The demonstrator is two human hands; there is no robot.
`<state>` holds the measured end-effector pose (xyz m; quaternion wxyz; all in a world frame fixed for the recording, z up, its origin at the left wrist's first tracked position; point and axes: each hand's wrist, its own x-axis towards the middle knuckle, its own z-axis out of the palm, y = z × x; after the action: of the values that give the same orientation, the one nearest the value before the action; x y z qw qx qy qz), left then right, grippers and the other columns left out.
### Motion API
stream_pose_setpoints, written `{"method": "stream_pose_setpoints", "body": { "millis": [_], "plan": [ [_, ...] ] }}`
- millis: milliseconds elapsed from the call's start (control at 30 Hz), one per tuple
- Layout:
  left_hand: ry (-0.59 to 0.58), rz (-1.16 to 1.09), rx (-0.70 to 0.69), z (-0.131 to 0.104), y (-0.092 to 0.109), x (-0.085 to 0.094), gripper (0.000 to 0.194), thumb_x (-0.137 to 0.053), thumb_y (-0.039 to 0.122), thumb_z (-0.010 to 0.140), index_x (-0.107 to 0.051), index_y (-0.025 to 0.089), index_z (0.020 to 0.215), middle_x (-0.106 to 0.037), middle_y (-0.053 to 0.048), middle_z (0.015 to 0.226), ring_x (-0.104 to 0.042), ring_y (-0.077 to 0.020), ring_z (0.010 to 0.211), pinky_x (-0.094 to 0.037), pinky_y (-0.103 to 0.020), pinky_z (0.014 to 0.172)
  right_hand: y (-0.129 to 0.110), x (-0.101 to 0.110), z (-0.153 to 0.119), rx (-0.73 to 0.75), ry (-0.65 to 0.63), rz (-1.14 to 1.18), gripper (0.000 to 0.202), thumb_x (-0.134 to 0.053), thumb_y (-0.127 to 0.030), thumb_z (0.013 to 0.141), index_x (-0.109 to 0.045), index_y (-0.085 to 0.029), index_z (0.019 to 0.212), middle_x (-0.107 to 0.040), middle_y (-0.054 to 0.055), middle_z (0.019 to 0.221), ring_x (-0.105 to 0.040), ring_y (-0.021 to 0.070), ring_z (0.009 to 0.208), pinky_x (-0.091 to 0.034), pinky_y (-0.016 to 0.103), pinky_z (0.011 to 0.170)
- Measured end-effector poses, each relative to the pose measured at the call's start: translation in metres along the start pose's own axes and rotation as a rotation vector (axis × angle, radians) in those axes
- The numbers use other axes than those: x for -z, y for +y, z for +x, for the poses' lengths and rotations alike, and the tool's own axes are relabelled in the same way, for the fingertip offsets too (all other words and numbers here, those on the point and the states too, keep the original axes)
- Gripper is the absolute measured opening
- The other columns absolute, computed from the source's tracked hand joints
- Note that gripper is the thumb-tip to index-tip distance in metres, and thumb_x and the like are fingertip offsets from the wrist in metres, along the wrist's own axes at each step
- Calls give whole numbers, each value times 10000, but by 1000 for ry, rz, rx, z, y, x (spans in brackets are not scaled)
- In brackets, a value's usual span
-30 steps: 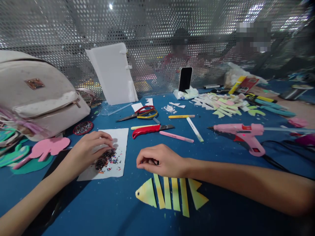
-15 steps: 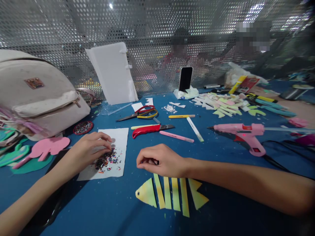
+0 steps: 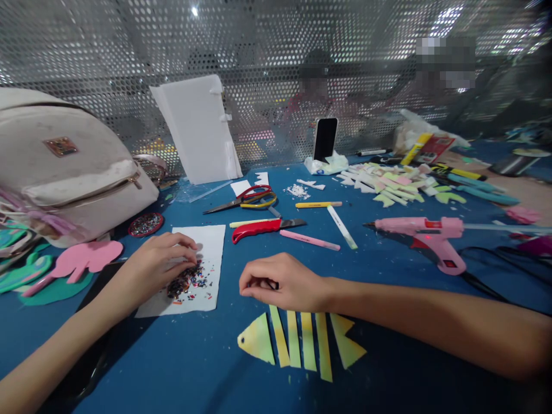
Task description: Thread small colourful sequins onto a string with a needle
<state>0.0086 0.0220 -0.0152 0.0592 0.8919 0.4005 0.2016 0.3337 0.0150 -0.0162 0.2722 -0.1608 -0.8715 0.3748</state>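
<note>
My left hand point(image 3: 166, 259) rests over a pile of small multicoloured beads or sequins point(image 3: 187, 284) on a white sheet of paper point(image 3: 211, 236). Its fingers are bent and apart, with the fingertips at the pile's edge. My right hand point(image 3: 282, 280) is curled closed just above a fish cut into pieces; whatever it may hold is hidden. The yellow-green fish has a head piece point(image 3: 257, 340) with a dark eye, several slanted strips point(image 3: 308, 342) and a notched tail point(image 3: 348, 342), laid out with gaps between them.
Scissors point(image 3: 254, 198), a red-handled knife point(image 3: 259, 230) and markers point(image 3: 309, 240) lie beyond my hands. A pink glue gun point(image 3: 418, 226) with its cord is at right. Cut pieces point(image 3: 388, 184), a propped phone point(image 3: 325, 139) and a white backpack point(image 3: 73, 167) stand farther out.
</note>
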Motion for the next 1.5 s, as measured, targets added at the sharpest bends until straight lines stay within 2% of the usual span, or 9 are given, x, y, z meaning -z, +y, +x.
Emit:
{"method": "stream_pose_setpoints", "body": {
  "millis": [167, 333, 600, 833, 1500],
  "plan": [
    [-35, 34, 30, -2, 1, -2, 184, -554, 257, 978, -713, 244, 887, -711, -56, 1093, -673, -203, 988, -514, -353, 865, -2, 1, 1, 6, 3, 3, 70, -626, -204, 964, -666, -164, 923, -644, -9, 775, -497, 72, 607, -367, 193, 561],
    [-71, 61, 64, -2, 2, -3, 155, -571, 280, 968, -678, 237, 865, -712, -55, 1125, -673, -216, 1034, -512, -357, 907, -2, 1, 1, 5, -2, 6, 71, -627, -210, 966, -665, -163, 927, -649, -6, 780, -498, 73, 607, -370, 193, 565],
    [-42, 33, 55, 0, 8, -4, 139, -542, 259, 967, -648, 223, 886, -703, -76, 1114, -666, -226, 1056, -525, -381, 903, -2, 1, 1, -9, -19, -4, 79, -616, -221, 974, -659, -167, 934, -646, -2, 785, -491, 78, 611, -374, 202, 566],
    [-56, -6, 30, 1, 9, -7, 181, -535, 267, 989, -671, 220, 878, -709, -74, 1099, -674, -215, 1011, -528, -371, 885, -1, 1, 1, -13, -33, -13, 103, -597, -243, 988, -656, -170, 947, -643, 0, 785, -500, 82, 619, -371, 201, 566],
    [-54, 36, 31, 1, 15, -4, 169, -543, 273, 1002, -705, 244, 965, -692, -68, 1147, -651, -237, 1056, -486, -384, 925, 0, 0, 1, 3, -8, -17, 85, -614, -224, 977, -661, -169, 933, -637, -10, 771, -487, 76, 610, -350, 196, 575]
  ]
}}
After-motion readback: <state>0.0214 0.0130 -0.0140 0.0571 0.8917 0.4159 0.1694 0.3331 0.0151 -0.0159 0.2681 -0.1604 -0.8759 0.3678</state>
